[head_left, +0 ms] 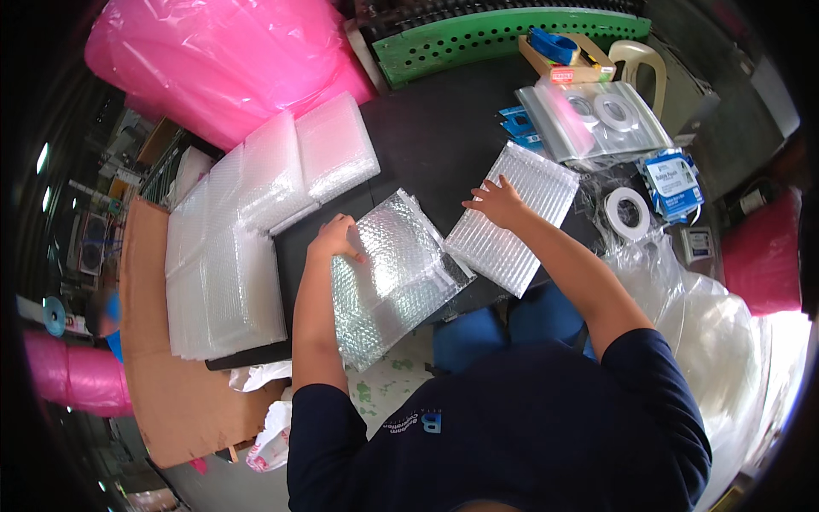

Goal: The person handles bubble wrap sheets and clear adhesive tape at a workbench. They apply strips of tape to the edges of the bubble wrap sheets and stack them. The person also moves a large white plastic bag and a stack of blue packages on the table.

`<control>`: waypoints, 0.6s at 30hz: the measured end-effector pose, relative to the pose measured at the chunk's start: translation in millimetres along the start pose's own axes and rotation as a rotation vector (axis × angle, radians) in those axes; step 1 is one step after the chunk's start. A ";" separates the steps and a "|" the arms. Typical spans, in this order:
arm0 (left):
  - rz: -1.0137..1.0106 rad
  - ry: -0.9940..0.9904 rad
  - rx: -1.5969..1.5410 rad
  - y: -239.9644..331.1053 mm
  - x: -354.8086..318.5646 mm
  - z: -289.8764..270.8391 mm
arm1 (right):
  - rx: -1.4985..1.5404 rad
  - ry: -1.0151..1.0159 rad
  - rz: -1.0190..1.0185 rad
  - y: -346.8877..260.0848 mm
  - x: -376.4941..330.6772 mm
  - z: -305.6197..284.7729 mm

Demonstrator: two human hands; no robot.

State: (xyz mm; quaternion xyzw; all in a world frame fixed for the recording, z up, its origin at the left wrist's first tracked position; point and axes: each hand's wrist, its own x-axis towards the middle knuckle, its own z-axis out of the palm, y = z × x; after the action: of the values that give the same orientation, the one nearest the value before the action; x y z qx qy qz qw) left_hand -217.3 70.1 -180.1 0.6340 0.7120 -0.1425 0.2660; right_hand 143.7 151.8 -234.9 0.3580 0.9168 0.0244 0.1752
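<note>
My left hand (334,239) rests on the upper left corner of a clear bubble-wrap pouch (392,273) lying tilted on the black table (435,136), fingers curled on its edge. My right hand (497,201), fingers spread, lies flat on a second bubble-wrap pouch (520,224) to the right of the first. The two pouches touch at their near corners. Neither hand lifts anything.
Stacks of bubble-wrap pouches (247,230) lie at the left on the table and on cardboard (162,375). Pink plastic film (222,60) bulges at the back left. Tape rolls (627,212), zip bags (597,115), a tape dispenser (554,47) and clear plastic bags (699,316) sit at the right.
</note>
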 end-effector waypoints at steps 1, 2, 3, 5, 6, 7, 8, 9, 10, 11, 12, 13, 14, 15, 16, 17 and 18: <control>0.059 0.039 -0.071 -9.1 8.3 5.7 | -0.007 0.006 0.010 -0.7 -0.2 0.0; 0.098 0.080 -0.147 -30.4 10.3 17.8 | 0.007 0.039 -0.001 -4.9 1.7 1.6; 0.152 0.120 -0.223 -36.5 11.6 22.7 | 0.016 0.067 0.000 -3.7 4.0 5.2; 0.104 0.170 -0.142 -39.8 12.2 31.2 | 0.029 0.092 0.000 -1.1 7.2 8.5; 0.080 0.197 -0.102 -38.3 11.2 32.8 | 0.031 0.083 -0.003 -1.4 7.9 8.5; 0.036 0.160 -0.014 -36.6 11.4 32.6 | 0.033 0.074 -0.007 -2.0 8.6 8.4; -0.006 0.125 0.070 -29.5 9.8 27.8 | 0.030 0.065 -0.012 -0.5 8.0 5.2; -0.048 0.082 0.154 -22.5 6.4 23.6 | 0.034 0.065 -0.008 -0.8 7.0 4.5; -0.059 0.048 0.206 -19.0 2.0 14.7 | 0.038 0.066 -0.005 -0.8 6.9 3.2; -0.052 0.073 0.116 -18.7 -7.3 2.0 | 0.044 0.067 -0.002 -0.5 5.9 3.0; -0.049 0.095 0.028 -23.1 -20.3 -11.4 | 0.050 0.075 -0.002 -0.4 4.8 5.0; 0.021 0.105 -0.085 -29.9 -37.6 -26.3 | 0.056 0.085 0.000 0.4 4.6 7.0; 0.092 0.116 -0.198 -40.6 -53.9 -40.9 | 0.059 0.096 0.003 1.2 4.3 8.3; 0.053 0.175 -0.304 -61.8 -72.0 -49.5 | 0.051 0.095 -0.002 0.6 2.8 7.1; 0.008 0.237 -0.408 -78.3 -94.9 -53.9 | 0.057 0.061 -0.007 -0.4 0.8 2.3; 0.045 0.280 -0.612 -78.3 -122.5 -60.3 | 0.062 0.026 -0.005 -0.2 -1.1 -3.1; 0.077 0.329 -0.811 -75.8 -150.0 -64.6 | 0.068 -0.002 -0.006 -1.1 -1.4 -7.3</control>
State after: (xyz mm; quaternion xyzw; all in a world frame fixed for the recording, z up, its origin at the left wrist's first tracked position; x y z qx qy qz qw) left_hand -296.1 -30.8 -53.5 0.5185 0.7192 0.2613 0.3817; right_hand 141.5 150.6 -227.8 0.3608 0.9180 -0.0076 0.1642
